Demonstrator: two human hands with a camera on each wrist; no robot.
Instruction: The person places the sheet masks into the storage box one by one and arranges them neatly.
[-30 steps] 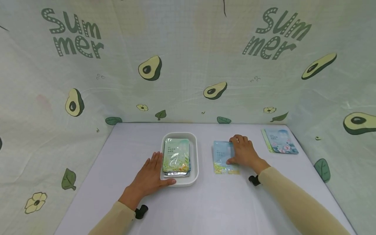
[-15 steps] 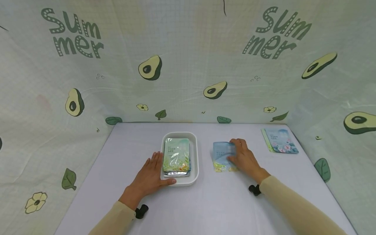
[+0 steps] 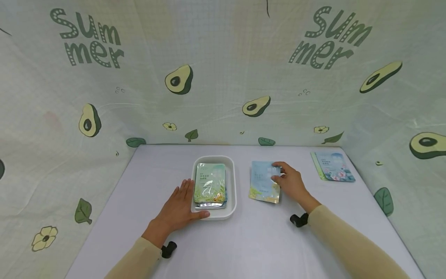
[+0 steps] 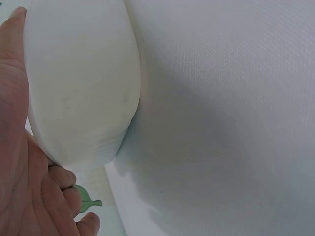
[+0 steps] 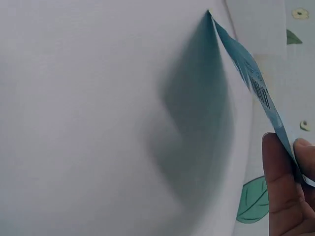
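A light blue face mask packet [image 3: 263, 182] with yellow-green print at its lower edge is pinched by my right hand [image 3: 292, 184] at its right side. In the right wrist view the packet [image 5: 251, 73] stands edge-on between thumb and fingers, raised over the table with a shadow beside it. My left hand [image 3: 177, 209] rests against the left side of a white tray [image 3: 230, 193], fingers straight, thumb at the tray's front corner. A green face mask packet [image 3: 210, 182] lies on top of other packets inside that tray. From the left wrist, the tray's outer wall [image 4: 81, 88] hides its contents.
Two overlapping packets, a blue floral one [image 3: 335, 166] over a green one [image 3: 318, 166], lie at the table's back right. The white table [image 3: 244, 248] meets a cloth backdrop [image 3: 216, 124] printed with avocados and leaves.
My right hand has lifted the blue packet off the table and tilted it slightly, its fingers now at the packet's right edge. The left hand and tray have stayed put.
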